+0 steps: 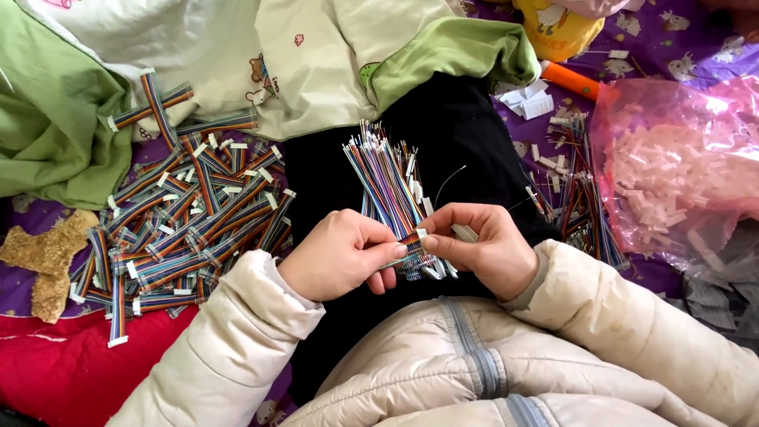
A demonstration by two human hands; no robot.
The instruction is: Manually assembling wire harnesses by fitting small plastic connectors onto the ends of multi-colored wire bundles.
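Hands meet over the lap in the head view, the only one there is. The left hand (340, 253) pinches a bundle of multicoloured ribbon wires (387, 186) near its lower end, thumb and forefinger closed on it; the bundle fans upward over a black cloth (466, 134) and its loose tips spread apart. The right hand (482, 249) closes thumb and forefinger on a small white plastic connector (421, 234) at the wires' end, with a few more white pieces tucked against its palm.

Such wires look light, thin and limp, likely to splay or slip out singly, so the firm hold seems best close to the ends, where the strands lie flat together. The connector looks tiny and hard, a fingertip item.

Counts: one bundle in hand, strands too many to count; one pile of finished wire strips (190, 217) at left, several dozen at a guess; one pink bag of white connectors (680, 170) at right; one smaller heap of loose wires (585, 205) beside it; one orange tube (571, 79).
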